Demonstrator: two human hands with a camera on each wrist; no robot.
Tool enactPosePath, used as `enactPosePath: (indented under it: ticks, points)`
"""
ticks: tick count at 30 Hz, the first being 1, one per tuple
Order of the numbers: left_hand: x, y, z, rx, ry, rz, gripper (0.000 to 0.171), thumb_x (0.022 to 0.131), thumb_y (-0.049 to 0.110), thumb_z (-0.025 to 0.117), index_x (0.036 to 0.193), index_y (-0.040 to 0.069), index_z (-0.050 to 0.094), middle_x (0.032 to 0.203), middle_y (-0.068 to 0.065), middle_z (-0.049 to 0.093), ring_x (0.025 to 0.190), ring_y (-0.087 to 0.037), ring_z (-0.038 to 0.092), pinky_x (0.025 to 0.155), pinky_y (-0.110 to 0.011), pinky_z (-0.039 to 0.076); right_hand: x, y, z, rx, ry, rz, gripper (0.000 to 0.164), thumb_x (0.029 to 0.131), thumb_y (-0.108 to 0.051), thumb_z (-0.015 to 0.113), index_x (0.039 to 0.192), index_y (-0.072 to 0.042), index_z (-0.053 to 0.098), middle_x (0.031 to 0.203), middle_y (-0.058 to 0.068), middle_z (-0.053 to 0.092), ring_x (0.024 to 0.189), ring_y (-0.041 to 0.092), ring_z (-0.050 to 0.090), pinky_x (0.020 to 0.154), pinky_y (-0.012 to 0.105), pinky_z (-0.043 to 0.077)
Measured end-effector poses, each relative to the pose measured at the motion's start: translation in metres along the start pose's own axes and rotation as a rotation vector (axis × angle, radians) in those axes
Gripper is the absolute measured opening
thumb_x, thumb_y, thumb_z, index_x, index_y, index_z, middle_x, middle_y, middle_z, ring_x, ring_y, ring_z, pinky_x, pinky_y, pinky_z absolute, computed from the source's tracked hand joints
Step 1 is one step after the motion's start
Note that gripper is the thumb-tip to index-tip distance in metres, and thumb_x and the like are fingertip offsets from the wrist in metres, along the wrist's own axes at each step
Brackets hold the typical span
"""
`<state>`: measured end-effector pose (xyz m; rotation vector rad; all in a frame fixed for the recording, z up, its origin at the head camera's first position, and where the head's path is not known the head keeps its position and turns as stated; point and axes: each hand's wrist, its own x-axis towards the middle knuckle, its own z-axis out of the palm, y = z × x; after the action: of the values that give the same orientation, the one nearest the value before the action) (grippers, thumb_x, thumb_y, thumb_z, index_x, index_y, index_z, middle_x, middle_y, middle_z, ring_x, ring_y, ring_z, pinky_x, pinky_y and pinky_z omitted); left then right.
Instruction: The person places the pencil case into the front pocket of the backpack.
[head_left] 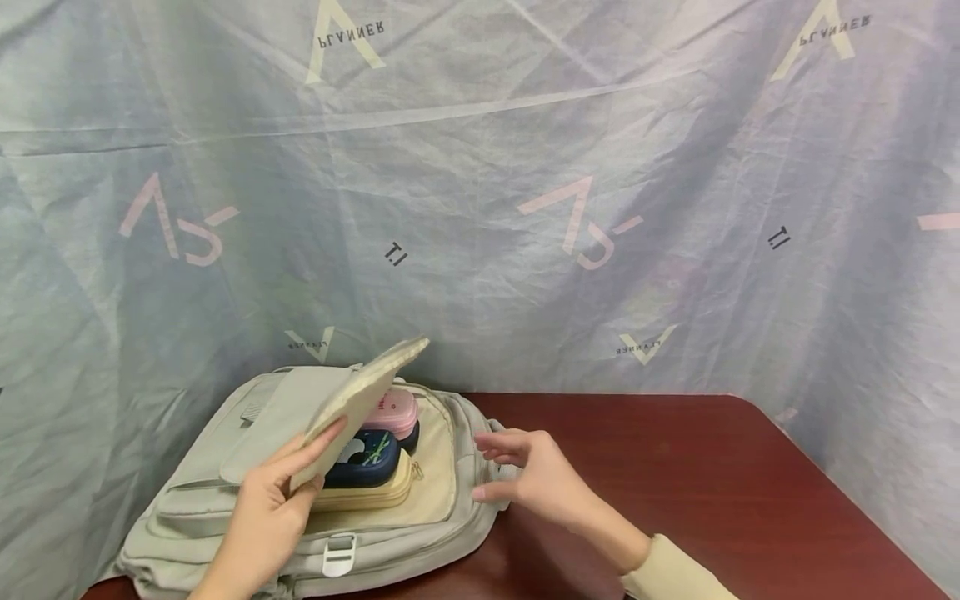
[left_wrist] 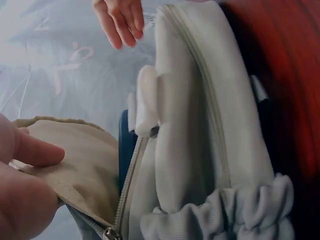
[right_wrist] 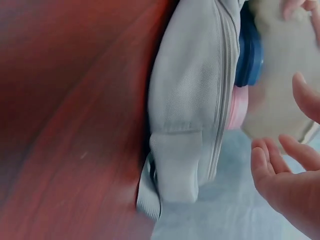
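A pale grey-green backpack [head_left: 198, 458] lies on its back with its front pocket unzipped. My left hand [head_left: 266, 508] pinches the edge of the pocket's flap [head_left: 375, 379] between thumb and fingers and holds it lifted to the left. Inside, a navy zip case [head_left: 382, 467] with a printed pattern rests on a pale yellow zip case [head_left: 375, 497]. Behind them a pink case [head_left: 401, 407] sits over a dark blue one [head_left: 412, 437]. My right hand [head_left: 536, 475], fingers spread and holding nothing, hovers at the backpack's right side.
The backpack takes up the left part of a dark red wooden table [head_left: 675, 475]. A printed grey cloth [head_left: 480, 208] hangs behind and around the table. A strap buckle [head_left: 339, 554] lies at the bag's near side, and a strap [right_wrist: 149, 192] hangs off its end.
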<state>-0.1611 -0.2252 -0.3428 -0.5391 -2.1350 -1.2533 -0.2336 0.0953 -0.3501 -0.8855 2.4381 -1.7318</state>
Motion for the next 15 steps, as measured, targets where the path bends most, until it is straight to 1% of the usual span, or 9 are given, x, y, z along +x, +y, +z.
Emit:
enactPosePath:
  ticks: [2,6,7,8,10,12,13,14,15]
  points:
    - [-0.003,-0.001,0.005,0.079,-0.033,0.052,0.082,0.075,-0.033,0.057,0.14,0.014,0.071,0.148,-0.007,0.06,0.137,-0.01,0.05,0.107,-0.011,0.036,-0.012,0.001,-0.008,-0.044,0.012,-0.008,0.061,0.079,-0.014,0.094,0.133,0.001,0.071,0.131,0.014,0.069,0.119,0.04,0.066,0.096,0.04,0.058]
    - [-0.008,-0.005,0.015,0.246,-0.117,0.234,0.085,0.068,-0.037,0.058,0.131,0.017,0.077,0.147,-0.011,0.062,0.131,-0.032,0.059,0.115,-0.014,0.03,-0.033,0.002,-0.023,-0.137,0.066,-0.033,0.06,0.078,-0.018,0.095,0.132,-0.004,0.073,0.127,0.005,0.071,0.114,0.032,0.068,0.096,0.035,0.058]
    - [-0.009,-0.005,0.017,0.287,-0.137,0.274,0.084,0.068,-0.036,0.06,0.129,0.019,0.079,0.147,-0.01,0.062,0.13,-0.035,0.06,0.118,-0.019,0.03,-0.038,0.002,-0.027,-0.162,0.078,-0.04,0.06,0.078,-0.019,0.095,0.132,-0.005,0.073,0.127,0.003,0.071,0.113,0.03,0.069,0.097,0.036,0.057]
    - [-0.01,-0.006,0.019,0.321,-0.157,0.311,0.082,0.068,-0.035,0.063,0.126,0.021,0.08,0.147,-0.009,0.062,0.13,-0.038,0.06,0.12,-0.028,0.034,-0.042,0.001,-0.031,-0.18,0.086,-0.041,0.06,0.078,-0.02,0.095,0.132,-0.008,0.073,0.127,0.0,0.071,0.112,0.028,0.069,0.098,0.037,0.057]
    - [-0.011,-0.006,0.021,0.361,-0.201,0.353,0.076,0.069,-0.031,0.069,0.121,0.023,0.082,0.147,-0.007,0.062,0.13,-0.041,0.06,0.118,-0.052,0.039,-0.05,0.002,-0.039,-0.203,0.093,-0.056,0.059,0.079,-0.021,0.095,0.133,-0.01,0.073,0.126,-0.001,0.071,0.111,0.026,0.069,0.098,0.038,0.057]
    - [-0.013,-0.007,0.023,0.398,-0.234,0.382,0.07,0.069,-0.025,0.074,0.117,0.025,0.083,0.148,-0.006,0.061,0.132,-0.044,0.058,0.105,-0.071,0.043,-0.059,0.002,-0.045,-0.223,0.096,-0.065,0.058,0.08,-0.023,0.094,0.133,-0.011,0.073,0.126,-0.003,0.071,0.111,0.025,0.069,0.097,0.039,0.057]
    - [-0.015,-0.007,0.023,0.418,-0.247,0.399,0.069,0.068,-0.022,0.076,0.117,0.027,0.083,0.148,-0.007,0.061,0.132,-0.045,0.057,0.097,-0.077,0.044,-0.063,0.003,-0.049,-0.232,0.097,-0.068,0.058,0.081,-0.025,0.094,0.133,-0.012,0.073,0.127,-0.003,0.071,0.111,0.026,0.069,0.097,0.039,0.057]
    - [-0.016,-0.008,0.024,0.432,-0.254,0.419,0.067,0.068,-0.019,0.077,0.116,0.027,0.083,0.148,-0.009,0.06,0.132,-0.046,0.057,0.091,-0.08,0.044,-0.067,0.003,-0.052,-0.241,0.101,-0.069,0.058,0.081,-0.025,0.094,0.133,-0.012,0.073,0.127,-0.004,0.071,0.111,0.024,0.069,0.096,0.038,0.057]
    - [-0.018,-0.009,0.025,0.448,-0.256,0.439,0.065,0.067,-0.016,0.078,0.116,0.027,0.083,0.149,-0.01,0.06,0.132,-0.046,0.057,0.09,-0.08,0.043,-0.07,0.003,-0.055,-0.251,0.106,-0.07,0.058,0.081,-0.026,0.094,0.134,-0.012,0.073,0.127,-0.004,0.071,0.11,0.023,0.069,0.096,0.038,0.057]
